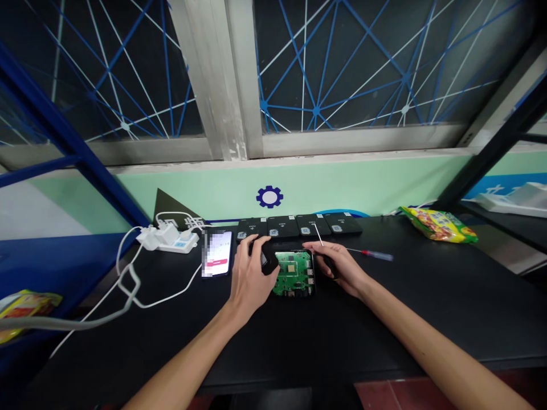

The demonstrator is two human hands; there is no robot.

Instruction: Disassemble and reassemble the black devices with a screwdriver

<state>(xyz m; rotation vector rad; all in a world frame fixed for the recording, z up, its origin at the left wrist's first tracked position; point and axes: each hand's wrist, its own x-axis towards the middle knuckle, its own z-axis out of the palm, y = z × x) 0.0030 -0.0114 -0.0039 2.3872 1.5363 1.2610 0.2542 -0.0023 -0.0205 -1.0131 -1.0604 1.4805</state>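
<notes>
The green circuit board (294, 272) sits on the surface (273, 341) between the hands, its long axis unclear; the left hand (249, 273) is nearer, thumb at its left edge, fingers curved over something dark, whether gripped I cannot tell. The right hand (342, 265) pinches one thin-shafted tool (319, 234). Far side: four black boxes (282, 226); right: one loose screwdriver (378, 255).

A dark gear sign (269, 197) marks the green wall (222, 191) beyond your left hand (250, 273); print on the black boxes (282, 226) ahead is illegible.
</notes>
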